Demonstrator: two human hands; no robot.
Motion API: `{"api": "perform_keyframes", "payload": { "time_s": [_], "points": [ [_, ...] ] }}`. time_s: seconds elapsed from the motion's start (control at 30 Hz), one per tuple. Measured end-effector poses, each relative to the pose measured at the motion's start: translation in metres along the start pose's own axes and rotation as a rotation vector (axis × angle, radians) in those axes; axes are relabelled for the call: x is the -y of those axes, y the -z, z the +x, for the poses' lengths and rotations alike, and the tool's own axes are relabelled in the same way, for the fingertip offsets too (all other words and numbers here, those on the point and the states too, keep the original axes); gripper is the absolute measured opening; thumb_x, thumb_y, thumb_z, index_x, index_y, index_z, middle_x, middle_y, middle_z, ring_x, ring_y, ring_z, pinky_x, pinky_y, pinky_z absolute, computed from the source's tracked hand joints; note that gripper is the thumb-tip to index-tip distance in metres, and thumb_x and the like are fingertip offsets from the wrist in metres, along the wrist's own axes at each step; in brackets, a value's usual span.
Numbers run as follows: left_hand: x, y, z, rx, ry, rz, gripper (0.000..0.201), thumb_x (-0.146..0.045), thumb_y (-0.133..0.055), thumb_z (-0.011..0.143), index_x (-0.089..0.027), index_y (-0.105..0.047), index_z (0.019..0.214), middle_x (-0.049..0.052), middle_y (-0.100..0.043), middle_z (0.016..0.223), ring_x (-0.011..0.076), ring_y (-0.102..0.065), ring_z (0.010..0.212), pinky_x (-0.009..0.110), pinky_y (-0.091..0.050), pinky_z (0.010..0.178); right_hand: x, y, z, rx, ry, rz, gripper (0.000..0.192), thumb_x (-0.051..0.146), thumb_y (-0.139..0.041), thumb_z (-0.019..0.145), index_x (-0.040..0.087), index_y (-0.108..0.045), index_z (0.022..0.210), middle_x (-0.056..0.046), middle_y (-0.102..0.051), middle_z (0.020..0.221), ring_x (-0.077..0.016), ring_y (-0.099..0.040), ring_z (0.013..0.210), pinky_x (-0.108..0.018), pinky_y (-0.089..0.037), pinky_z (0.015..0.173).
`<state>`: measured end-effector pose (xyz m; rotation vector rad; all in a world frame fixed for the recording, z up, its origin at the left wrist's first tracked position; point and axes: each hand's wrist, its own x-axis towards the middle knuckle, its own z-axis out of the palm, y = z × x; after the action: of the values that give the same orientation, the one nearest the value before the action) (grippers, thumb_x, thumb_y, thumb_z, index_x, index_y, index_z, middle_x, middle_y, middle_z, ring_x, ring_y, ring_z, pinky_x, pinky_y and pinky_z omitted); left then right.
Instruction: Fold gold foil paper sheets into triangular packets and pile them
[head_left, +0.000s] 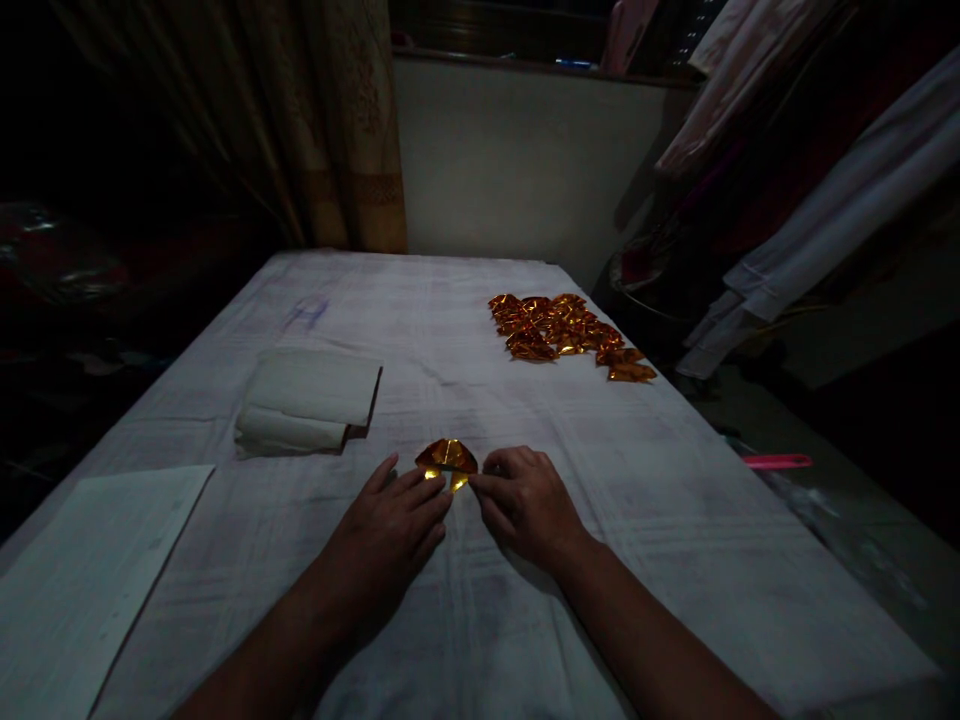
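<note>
In the head view, the light is dim, and both bare hands are over a table (pixel 495 650) which is covered with a pale checked cloth. Between the hands lies a small gold foil piece (pixel 448 455). It is on the cloth, in the near middle part of the table, with a rounded folded top and two bright corners below it, toward the person.

The left hand (pixel 401 522) is rather flat, palm downward, and its fingers are stretched and a little apart. Its fingertips reach the lower left side of the foil; they seem to press there and do not close around it. The right hand (pixel 529 505) is more curled, and its grip is narrow: the thumb and the forefinger meet at the right corner of the foil and pinch it.

Farther away, on the right side of the table, there is a loose heap of folded foil pieces (pixel 551 325), of orange-gold colour. On the left side lies a folded pale paper stack (pixel 307 390), and nearer to the person a flat white sheet (pixel 97 560). Behind the table hangs a patterned curtain (pixel 352 130), beside a plain wall (pixel 525 160).
</note>
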<state>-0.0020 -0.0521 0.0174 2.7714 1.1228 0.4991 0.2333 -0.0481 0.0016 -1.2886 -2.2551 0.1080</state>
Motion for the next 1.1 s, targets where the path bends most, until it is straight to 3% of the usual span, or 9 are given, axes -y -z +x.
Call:
{"api": "perform_keyframes", "payload": {
  "time_s": [0.2, 0.37, 0.6, 0.73, 0.9, 1.1],
  "points": [
    [0.003, 0.0, 0.0, 0.019, -0.002, -0.074, 0.026, -0.022, -0.052, 0.099, -0.025, -0.063, 0.123, 0.006, -0.069, 0.13, 0.0251, -0.061, 0.123, 0.057, -0.034, 0.115, -0.003, -0.007, 0.002, -0.1, -0.08, 0.089, 0.017, 0.017, -0.056, 0.091, 0.019, -0.069, 0.102, -0.008, -0.072, 0.099, -0.0229, -0.063, 0.091, -0.037, -0.043, 0.081],
    [0.0, 0.0, 0.001, -0.029, 0.024, -0.107, 0.024, -0.018, -0.054, 0.097, -0.024, -0.063, 0.119, 0.006, -0.069, 0.126, 0.0249, -0.061, 0.121, 0.057, -0.035, 0.114, 0.0, -0.009, 0.003, -0.071, -0.045, 0.035, 0.034, 0.015, -0.059, 0.088, 0.019, -0.065, 0.121, -0.01, -0.072, 0.113, -0.0257, -0.063, 0.101, -0.04, -0.046, 0.085],
    [-0.001, 0.002, 0.004, -0.047, 0.023, -0.205, 0.021, -0.018, -0.054, 0.095, -0.023, -0.064, 0.113, 0.008, -0.065, 0.113, 0.0249, -0.061, 0.106, 0.05, -0.049, 0.099, 0.004, -0.007, 0.005, 0.005, 0.005, 0.014, 0.03, 0.016, -0.059, 0.09, 0.021, -0.068, 0.118, -0.011, -0.07, 0.115, -0.0266, -0.062, 0.103, -0.042, -0.048, 0.083],
    [0.004, 0.004, 0.004, -0.121, 0.038, -0.211, 0.02, -0.02, -0.053, 0.096, -0.023, -0.064, 0.112, 0.009, -0.064, 0.117, 0.0255, -0.061, 0.11, 0.046, -0.052, 0.095, 0.005, -0.007, 0.005, 0.037, -0.002, 0.002, 0.031, 0.016, -0.062, 0.088, 0.022, -0.068, 0.118, -0.011, -0.069, 0.117, -0.027, -0.061, 0.105, -0.043, -0.048, 0.085],
    [0.024, -0.002, 0.0, -0.247, 0.158, -0.088, 0.02, -0.024, -0.05, 0.098, -0.022, -0.061, 0.114, 0.012, -0.062, 0.133, 0.0281, -0.057, 0.124, 0.052, -0.046, 0.107, 0.006, -0.006, 0.006, 0.054, 0.001, 0.0, 0.032, 0.016, -0.064, 0.088, 0.021, -0.068, 0.119, -0.011, -0.068, 0.119, -0.0268, -0.061, 0.105, -0.042, -0.048, 0.085],
    [0.038, -0.013, 0.001, -0.079, 0.149, -0.053, 0.024, -0.024, -0.048, 0.1, -0.026, -0.062, 0.119, 0.007, -0.065, 0.137, 0.0285, -0.053, 0.134, 0.06, -0.032, 0.116, 0.002, -0.013, 0.009, 0.015, 0.0, -0.023, 0.025, 0.018, -0.062, 0.093, 0.025, -0.07, 0.115, -0.008, -0.072, 0.112, -0.0244, -0.063, 0.097, -0.037, -0.047, 0.08]
  ]
}}
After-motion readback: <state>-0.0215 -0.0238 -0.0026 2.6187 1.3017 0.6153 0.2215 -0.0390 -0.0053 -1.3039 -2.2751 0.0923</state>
